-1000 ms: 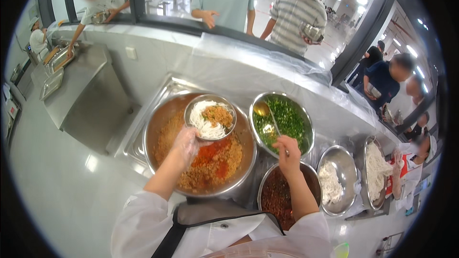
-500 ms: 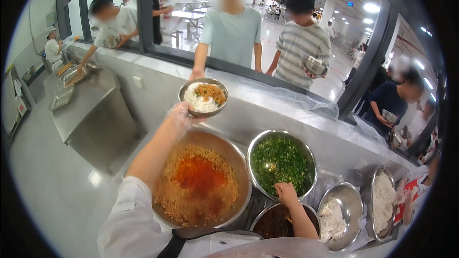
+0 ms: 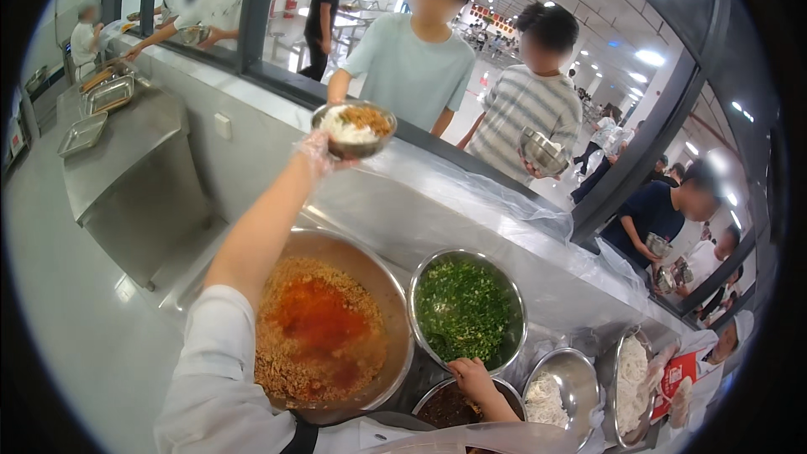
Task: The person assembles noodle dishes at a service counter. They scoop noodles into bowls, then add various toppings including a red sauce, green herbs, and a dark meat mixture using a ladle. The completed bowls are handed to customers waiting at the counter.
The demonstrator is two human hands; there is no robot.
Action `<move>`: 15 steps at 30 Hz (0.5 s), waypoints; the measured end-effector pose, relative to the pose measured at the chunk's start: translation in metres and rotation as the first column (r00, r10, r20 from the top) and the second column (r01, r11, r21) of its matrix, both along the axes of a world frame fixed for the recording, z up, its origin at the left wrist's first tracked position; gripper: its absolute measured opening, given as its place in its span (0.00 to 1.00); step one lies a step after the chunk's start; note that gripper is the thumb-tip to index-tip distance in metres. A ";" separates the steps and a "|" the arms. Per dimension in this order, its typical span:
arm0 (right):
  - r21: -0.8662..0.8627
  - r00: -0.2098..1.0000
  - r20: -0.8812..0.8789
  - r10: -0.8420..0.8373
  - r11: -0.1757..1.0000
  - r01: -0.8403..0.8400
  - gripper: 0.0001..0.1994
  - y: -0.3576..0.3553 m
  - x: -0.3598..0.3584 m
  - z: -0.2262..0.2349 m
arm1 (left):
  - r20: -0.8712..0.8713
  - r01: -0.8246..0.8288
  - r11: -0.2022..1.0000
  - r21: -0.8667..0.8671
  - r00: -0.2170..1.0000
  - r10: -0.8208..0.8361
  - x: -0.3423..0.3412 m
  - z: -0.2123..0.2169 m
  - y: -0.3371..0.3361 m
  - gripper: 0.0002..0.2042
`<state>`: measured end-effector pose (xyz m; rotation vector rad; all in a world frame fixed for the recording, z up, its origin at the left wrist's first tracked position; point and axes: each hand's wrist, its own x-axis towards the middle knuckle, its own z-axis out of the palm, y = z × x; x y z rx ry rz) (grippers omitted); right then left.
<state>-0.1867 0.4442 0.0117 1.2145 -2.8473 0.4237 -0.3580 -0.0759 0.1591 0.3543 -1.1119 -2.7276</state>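
With my left hand, in a clear plastic glove, I grip a metal bowl of white noodles topped with brown minced sauce, above the serving ledge. Across the ledge, a person in a pale green shirt has a hand at the bowl's far side. My right hand is closed at the near rim of a metal basin of chopped green onions; what its fingers hold is hard to see. Beneath my left arm sits a large basin of orange-brown minced sauce with red oil.
A dark sauce pot stands below my right hand. Further right are two noodle basins and a co-worker in a red apron. Window posts rise from the ledge. Several people wait beyond; one holds a bowl.
My left hand has carried the noodle bowl farther out over the ledge, toward the person opposite. The view has shifted and tilted; my right hand stays by the green onions.
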 end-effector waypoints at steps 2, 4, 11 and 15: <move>0.007 0.997 -0.073 0.007 1.000 -0.007 0.05 0.002 -0.006 -0.009 | -0.126 -0.102 0.992 0.075 0.986 0.111 -0.002 0.022 -0.004 0.25; -0.055 0.989 -0.137 -0.058 0.997 0.051 0.06 0.009 -0.007 -0.009 | -0.074 -0.259 0.946 0.195 0.958 0.278 -0.002 0.038 0.012 0.30; 0.025 0.985 -0.145 -0.094 0.995 0.099 0.03 0.001 -0.018 -0.030 | -0.049 0.293 0.951 0.094 0.956 -0.290 -0.050 -0.063 0.077 0.21; -0.145 0.962 -0.212 -0.175 0.979 0.146 0.03 0.003 -0.024 -0.031 | -0.002 0.391 0.918 0.067 0.920 -0.392 -0.063 -0.071 0.129 0.17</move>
